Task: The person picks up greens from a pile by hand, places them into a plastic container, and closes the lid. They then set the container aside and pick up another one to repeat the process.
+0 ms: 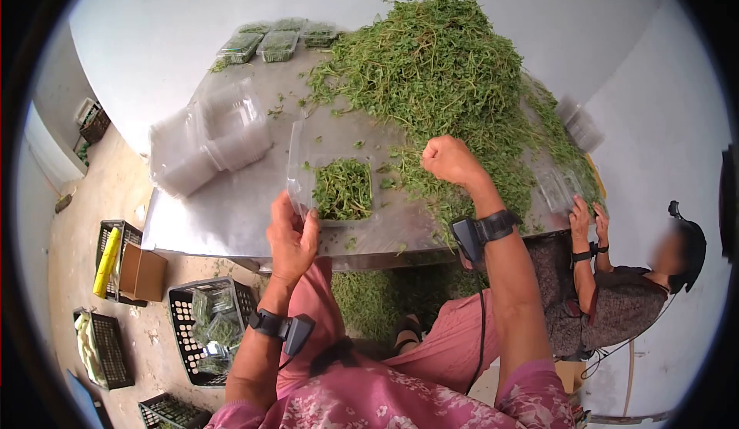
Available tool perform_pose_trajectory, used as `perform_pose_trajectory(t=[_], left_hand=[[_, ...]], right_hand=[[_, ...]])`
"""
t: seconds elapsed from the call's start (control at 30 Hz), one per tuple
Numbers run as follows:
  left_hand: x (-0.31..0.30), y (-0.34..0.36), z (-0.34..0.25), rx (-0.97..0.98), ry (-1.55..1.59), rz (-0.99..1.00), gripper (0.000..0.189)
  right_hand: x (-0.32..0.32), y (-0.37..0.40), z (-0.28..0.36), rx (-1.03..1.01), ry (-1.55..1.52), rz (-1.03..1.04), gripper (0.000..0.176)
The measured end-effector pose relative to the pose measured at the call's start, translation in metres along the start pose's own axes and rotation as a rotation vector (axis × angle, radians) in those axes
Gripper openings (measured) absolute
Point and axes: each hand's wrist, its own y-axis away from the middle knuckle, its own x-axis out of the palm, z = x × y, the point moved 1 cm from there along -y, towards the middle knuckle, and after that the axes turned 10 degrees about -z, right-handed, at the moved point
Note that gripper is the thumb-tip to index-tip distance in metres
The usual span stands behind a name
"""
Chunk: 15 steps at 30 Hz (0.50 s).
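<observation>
An open clear plastic box (373,190) lies on the metal table, with green leafy stems (342,189) inside it. My left hand (294,236) grips the box's lower left corner by its raised lid, thumb on the near side. To the right, my right hand (450,159) is closed in a fist over the lower left part of a large heap of green stems (439,67). Whatever the right fingers may hold is hidden.
Stacked empty clear boxes (208,140) stand left, filled boxes (277,45) at the back left. A co-worker (616,306) on the right touches a clear box (556,190). Crates (212,329) sit on the floor at left, some holding filled boxes.
</observation>
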Motion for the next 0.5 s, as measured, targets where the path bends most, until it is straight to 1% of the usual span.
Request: perform_pose_trajectory(t=[0.1, 0.2, 0.3, 0.43, 0.5], left_hand=[[-0.001, 0.0, 0.001, 0.008, -0.015, 0.003, 0.041], [-0.001, 0.0, 0.003, -0.001, 0.014, 0.011, 0.042], [0.0, 0.0, 0.002, -0.004, 0.057, 0.012, 0.043], [-0.001, 0.001, 0.007, -0.016, 0.072, 0.028, 0.047], [-0.001, 0.001, 0.012, -0.011, 0.072, 0.032, 0.048]], right_hand=[[0.0, 0.002, 0.021, 0.029, -0.266, 0.038, 0.011], [-0.006, 0.014, 0.058, 0.023, -0.459, 0.019, 0.012], [0.003, 0.02, 0.081, 0.087, -0.704, 0.076, 0.013], [0.032, 0.03, 0.102, 0.129, -0.742, 0.092, 0.014], [0.048, 0.029, 0.098, 0.113, -0.772, 0.164, 0.019]])
